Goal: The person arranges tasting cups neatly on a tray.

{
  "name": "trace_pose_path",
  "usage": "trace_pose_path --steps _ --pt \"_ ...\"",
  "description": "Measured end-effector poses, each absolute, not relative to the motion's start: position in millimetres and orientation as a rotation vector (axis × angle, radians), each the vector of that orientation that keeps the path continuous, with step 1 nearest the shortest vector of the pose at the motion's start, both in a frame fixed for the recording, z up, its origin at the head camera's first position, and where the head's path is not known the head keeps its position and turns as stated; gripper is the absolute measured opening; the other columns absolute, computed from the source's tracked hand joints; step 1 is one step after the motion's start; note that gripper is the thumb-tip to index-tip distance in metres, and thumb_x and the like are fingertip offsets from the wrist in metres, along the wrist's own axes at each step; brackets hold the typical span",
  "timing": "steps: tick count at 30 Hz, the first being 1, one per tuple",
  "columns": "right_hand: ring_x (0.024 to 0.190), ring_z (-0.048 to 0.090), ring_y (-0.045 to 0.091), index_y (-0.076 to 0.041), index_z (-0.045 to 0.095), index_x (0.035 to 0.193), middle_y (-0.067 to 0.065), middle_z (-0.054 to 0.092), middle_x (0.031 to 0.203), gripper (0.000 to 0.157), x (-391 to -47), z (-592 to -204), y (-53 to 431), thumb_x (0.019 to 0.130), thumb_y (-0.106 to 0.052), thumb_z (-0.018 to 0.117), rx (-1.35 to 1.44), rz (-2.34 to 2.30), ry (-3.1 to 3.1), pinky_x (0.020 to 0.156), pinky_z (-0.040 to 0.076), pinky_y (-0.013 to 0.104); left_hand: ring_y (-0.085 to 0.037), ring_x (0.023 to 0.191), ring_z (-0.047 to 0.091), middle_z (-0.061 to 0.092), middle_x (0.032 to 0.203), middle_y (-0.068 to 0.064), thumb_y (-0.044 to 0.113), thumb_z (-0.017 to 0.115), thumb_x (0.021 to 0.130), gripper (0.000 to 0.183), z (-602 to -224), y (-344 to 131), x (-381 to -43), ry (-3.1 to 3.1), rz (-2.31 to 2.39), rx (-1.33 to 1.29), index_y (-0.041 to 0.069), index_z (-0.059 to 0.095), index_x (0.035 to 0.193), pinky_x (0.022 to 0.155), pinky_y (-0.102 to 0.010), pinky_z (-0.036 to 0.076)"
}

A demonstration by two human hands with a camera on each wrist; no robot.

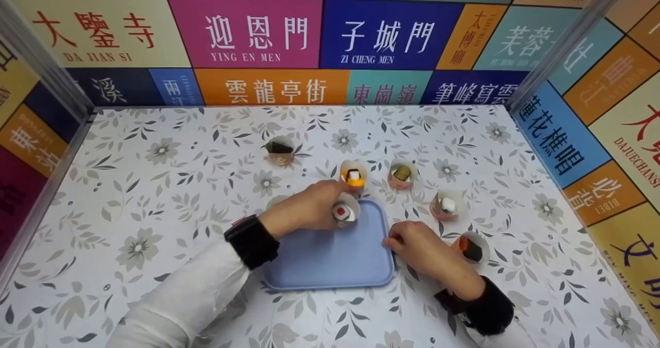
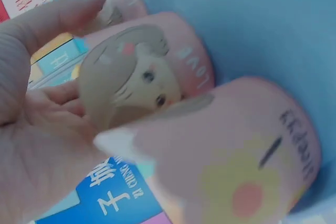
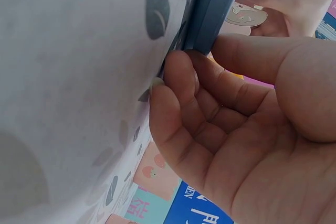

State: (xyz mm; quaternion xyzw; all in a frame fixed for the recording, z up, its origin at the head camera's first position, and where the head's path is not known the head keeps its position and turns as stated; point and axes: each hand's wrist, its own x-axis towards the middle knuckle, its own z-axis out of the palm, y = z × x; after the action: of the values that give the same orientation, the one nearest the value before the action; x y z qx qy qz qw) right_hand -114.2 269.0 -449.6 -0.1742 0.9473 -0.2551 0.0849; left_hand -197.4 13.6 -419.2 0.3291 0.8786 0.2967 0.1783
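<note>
In the head view my left hand (image 1: 312,206) reaches over the blue tray (image 1: 330,270). Its thumb and fingers grip a small pink cup (image 1: 351,210) holding a sushi-like piece with a red centre. Seen from the left wrist, a cup lettered "LOVE" (image 2: 157,72) and a flowered cup lettered "sleepyy" (image 2: 247,145) stand on the tray beneath that hand; from the head they are mostly hidden by it. The gripped cup (image 2: 134,3) is farther off, behind the thumb. At the tray's right edge, my right hand (image 1: 420,250) pinches the rim (image 3: 212,14) with thumb and fingertips.
To the right, cups with a yellow (image 1: 353,182), a green (image 1: 401,177), a white (image 1: 447,208) and a red-and-black piece (image 1: 470,248) form an arc round the tray. Farther back left stands a leafy dark cup (image 1: 281,154). Lettered panels (image 1: 252,33) wall the flowered table (image 1: 139,245).
</note>
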Motion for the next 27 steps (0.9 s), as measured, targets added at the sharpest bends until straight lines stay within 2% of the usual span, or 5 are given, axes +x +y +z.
trace_pose_path --steps 4,6,13,21,27 --pt "0.064 0.051 0.010 -0.011 0.069 0.079 -0.006 0.058 0.072 0.019 -114.2 -449.6 269.1 0.097 -0.013 0.074 -0.522 -0.757 2.822 0.060 0.044 0.030 -0.032 0.134 0.054 0.061 0.143 -0.014 0.018 0.090 0.084 0.074 -411.5 2.5 -195.2 2.459 0.911 0.922 0.010 0.057 0.149 0.115 -0.044 0.040" --pt "0.064 0.051 0.010 -0.011 0.069 0.079 -0.006 0.058 0.072 0.019 -114.4 -449.5 269.4 0.097 -0.013 0.073 -0.522 -0.754 2.822 0.060 0.044 0.030 -0.032 0.137 0.052 0.060 0.145 -0.015 0.019 0.088 0.085 0.071 -408.1 -4.5 -194.1 2.477 0.926 0.886 0.007 0.057 0.148 0.116 -0.043 0.038" --pt "0.063 0.050 0.010 -0.011 0.068 0.077 -0.006 0.056 0.070 0.022 -115.1 -451.1 267.4 0.098 -0.012 0.072 -0.514 -0.759 2.819 0.060 0.043 0.030 -0.036 0.138 0.052 0.057 0.145 -0.025 0.013 0.068 0.096 0.056 -407.5 -37.6 -185.4 2.595 1.005 0.880 -0.009 0.052 0.145 0.116 -0.046 0.039" --pt "0.062 0.049 0.010 -0.012 0.066 0.076 -0.007 0.053 0.068 0.023 -114.4 -450.5 265.6 0.098 -0.012 0.073 -0.512 -0.764 2.818 0.059 0.042 0.030 -0.040 0.135 0.053 0.057 0.142 -0.026 0.011 0.073 0.096 0.055 -420.9 -87.4 -166.2 2.699 1.164 0.790 -0.009 0.053 0.144 0.113 -0.051 0.042" --pt "0.061 0.050 0.010 -0.012 0.066 0.076 -0.006 0.053 0.068 0.023 -114.7 -449.7 268.5 0.098 -0.013 0.073 -0.472 -0.762 2.805 0.058 0.042 0.030 -0.040 0.126 0.057 0.059 0.139 -0.024 0.009 0.073 0.096 0.053 -429.2 -108.3 -168.6 2.784 1.291 0.722 -0.007 0.055 0.144 0.109 -0.052 0.045"
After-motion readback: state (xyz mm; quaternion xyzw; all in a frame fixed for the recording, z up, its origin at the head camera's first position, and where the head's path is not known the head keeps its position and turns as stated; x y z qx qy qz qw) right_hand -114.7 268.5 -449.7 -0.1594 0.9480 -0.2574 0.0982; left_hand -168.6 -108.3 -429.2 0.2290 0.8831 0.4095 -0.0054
